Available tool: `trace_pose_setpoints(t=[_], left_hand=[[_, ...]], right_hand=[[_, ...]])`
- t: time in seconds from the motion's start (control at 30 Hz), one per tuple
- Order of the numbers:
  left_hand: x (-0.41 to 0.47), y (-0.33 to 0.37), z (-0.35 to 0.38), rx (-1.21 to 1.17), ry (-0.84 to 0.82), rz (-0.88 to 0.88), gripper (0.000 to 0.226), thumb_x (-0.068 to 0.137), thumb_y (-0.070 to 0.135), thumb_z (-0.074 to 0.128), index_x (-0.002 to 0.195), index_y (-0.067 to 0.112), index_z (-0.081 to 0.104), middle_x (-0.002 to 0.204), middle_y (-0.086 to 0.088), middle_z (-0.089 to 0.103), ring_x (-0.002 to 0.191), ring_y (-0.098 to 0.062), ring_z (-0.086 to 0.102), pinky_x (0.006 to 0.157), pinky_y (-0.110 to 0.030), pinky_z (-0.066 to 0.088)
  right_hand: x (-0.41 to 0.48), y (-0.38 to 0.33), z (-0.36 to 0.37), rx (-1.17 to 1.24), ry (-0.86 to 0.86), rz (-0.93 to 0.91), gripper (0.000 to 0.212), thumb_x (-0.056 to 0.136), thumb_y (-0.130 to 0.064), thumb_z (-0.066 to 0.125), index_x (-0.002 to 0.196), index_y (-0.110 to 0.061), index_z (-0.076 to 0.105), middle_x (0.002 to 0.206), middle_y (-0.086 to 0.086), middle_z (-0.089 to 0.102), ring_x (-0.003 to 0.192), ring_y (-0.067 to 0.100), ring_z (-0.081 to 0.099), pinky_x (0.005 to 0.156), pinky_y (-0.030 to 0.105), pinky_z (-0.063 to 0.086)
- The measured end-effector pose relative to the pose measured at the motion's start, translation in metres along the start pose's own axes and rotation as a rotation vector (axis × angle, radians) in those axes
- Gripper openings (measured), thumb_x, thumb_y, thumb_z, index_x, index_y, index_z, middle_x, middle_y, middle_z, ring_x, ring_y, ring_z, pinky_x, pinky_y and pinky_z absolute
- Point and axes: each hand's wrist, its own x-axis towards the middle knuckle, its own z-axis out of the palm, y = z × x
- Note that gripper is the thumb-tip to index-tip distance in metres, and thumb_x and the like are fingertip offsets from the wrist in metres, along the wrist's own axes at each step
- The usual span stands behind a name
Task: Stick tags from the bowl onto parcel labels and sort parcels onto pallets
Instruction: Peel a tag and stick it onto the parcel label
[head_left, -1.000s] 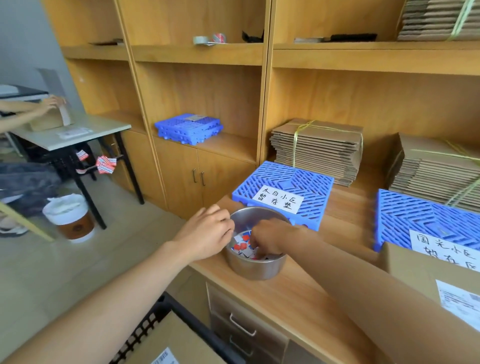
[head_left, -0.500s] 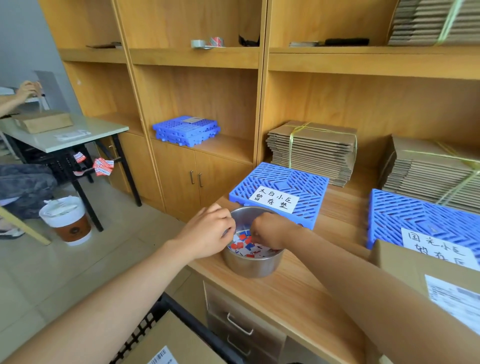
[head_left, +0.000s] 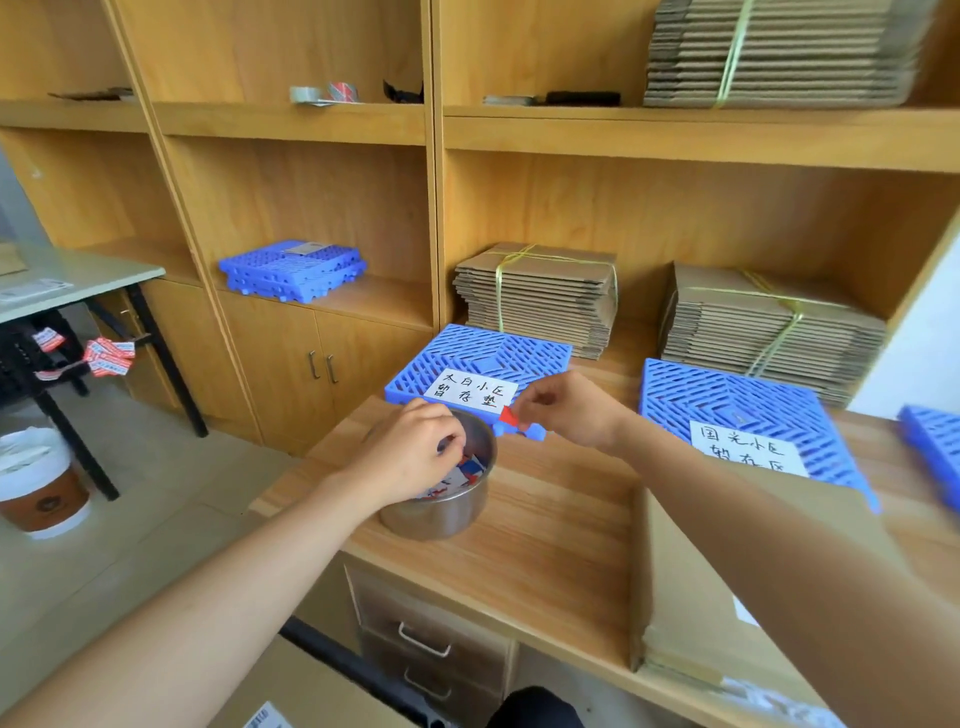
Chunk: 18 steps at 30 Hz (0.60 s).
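Head-worn camera looks down, close over the counter, facing the shelves.

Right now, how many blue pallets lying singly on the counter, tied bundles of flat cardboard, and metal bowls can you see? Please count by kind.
Single blue pallets: 3 (one cut off at the right edge)
Tied cardboard bundles: 3
Metal bowls: 1
Total: 7
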Motion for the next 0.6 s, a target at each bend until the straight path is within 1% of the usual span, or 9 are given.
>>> trace_pose_setpoints(t=[0.07, 0.13, 0.2, 0.23, 0.27, 0.33, 0.4, 0.53, 0.6], left_hand=[[0.006, 0.016, 0.005, -0.005, -0.02, 0.01, 0.028, 0.094, 0.034, 0.048, 0.082, 0.02, 0.069, 0.088, 0.009, 0.061, 0.094, -0.016, 0.051, 0.081, -0.034, 0.044], [0.017, 0.034, 0.013, -0.028, -0.01, 0.059, 0.032, 0.092, 0.036, 0.046, 0.077, 0.017, 0.067, 0.08, 0.008, 0.058, 0.086, -0.019, 0.051, 0.081, -0.037, 0.046], [0.029, 0.054, 0.019, -0.038, 0.004, 0.104, 0.033, 0.09, 0.037, 0.045, 0.074, 0.018, 0.066, 0.074, 0.011, 0.052, 0.081, -0.02, 0.05, 0.08, -0.038, 0.048], [0.036, 0.066, 0.023, -0.038, -0.001, 0.12, 0.033, 0.09, 0.038, 0.044, 0.076, 0.019, 0.067, 0.075, 0.012, 0.052, 0.081, -0.02, 0.051, 0.081, -0.037, 0.049], [0.042, 0.077, 0.027, -0.051, -0.015, 0.139, 0.035, 0.09, 0.04, 0.043, 0.079, 0.02, 0.069, 0.077, 0.012, 0.054, 0.083, -0.02, 0.051, 0.082, -0.036, 0.048], [0.054, 0.101, 0.035, -0.078, -0.048, 0.162, 0.036, 0.09, 0.041, 0.042, 0.083, 0.021, 0.071, 0.082, 0.009, 0.061, 0.086, -0.02, 0.053, 0.083, -0.036, 0.048], [0.065, 0.124, 0.045, -0.088, -0.064, 0.188, 0.032, 0.09, 0.038, 0.045, 0.083, 0.021, 0.071, 0.084, 0.007, 0.062, 0.086, -0.02, 0.054, 0.082, -0.037, 0.049], [0.084, 0.161, 0.07, -0.141, -0.085, 0.237, 0.033, 0.09, 0.037, 0.045, 0.082, 0.019, 0.071, 0.085, 0.007, 0.063, 0.085, -0.021, 0.056, 0.082, -0.037, 0.05], [0.092, 0.175, 0.082, -0.162, -0.1, 0.246, 0.032, 0.09, 0.036, 0.046, 0.083, 0.019, 0.071, 0.087, 0.007, 0.064, 0.087, -0.021, 0.056, 0.085, -0.037, 0.049]], right_hand=[[-0.013, 0.008, -0.012, -0.013, 0.028, 0.017, 0.012, 0.088, -0.017, 0.068, 0.081, -0.015, 0.078, 0.075, -0.008, 0.073, 0.059, -0.003, 0.052, 0.06, 0.017, 0.041], [-0.029, 0.016, -0.028, -0.004, 0.056, 0.022, 0.012, 0.089, -0.017, 0.07, 0.079, -0.016, 0.078, 0.074, -0.009, 0.072, 0.057, -0.004, 0.053, 0.058, 0.014, 0.039], [-0.046, 0.027, -0.047, 0.005, 0.101, 0.04, 0.014, 0.088, -0.019, 0.071, 0.075, -0.018, 0.077, 0.076, -0.008, 0.074, 0.062, 0.001, 0.056, 0.059, 0.022, 0.043], [-0.056, 0.035, -0.058, 0.013, 0.121, 0.054, 0.015, 0.088, -0.02, 0.071, 0.074, -0.02, 0.077, 0.08, -0.006, 0.076, 0.068, 0.006, 0.059, 0.064, 0.028, 0.046], [-0.065, 0.041, -0.068, 0.019, 0.128, 0.067, 0.016, 0.088, -0.021, 0.072, 0.073, -0.022, 0.076, 0.081, -0.005, 0.076, 0.071, 0.006, 0.061, 0.066, 0.028, 0.046], [-0.086, 0.055, -0.088, 0.015, 0.15, 0.107, 0.013, 0.088, -0.023, 0.073, 0.077, -0.02, 0.077, 0.077, -0.006, 0.073, 0.063, 0.0, 0.057, 0.063, 0.02, 0.043], [-0.105, 0.068, -0.106, -0.007, 0.182, 0.138, 0.014, 0.087, -0.025, 0.075, 0.077, -0.017, 0.077, 0.074, -0.007, 0.071, 0.057, -0.003, 0.052, 0.059, 0.015, 0.04], [-0.138, 0.098, -0.134, -0.063, 0.232, 0.184, 0.018, 0.088, -0.023, 0.071, 0.07, -0.022, 0.074, 0.087, -0.004, 0.076, 0.071, 0.004, 0.061, 0.065, 0.018, 0.045], [-0.148, 0.115, -0.143, -0.07, 0.234, 0.215, 0.017, 0.088, -0.023, 0.069, 0.072, -0.022, 0.075, 0.086, -0.006, 0.076, 0.066, 0.0, 0.059, 0.064, 0.017, 0.044]])
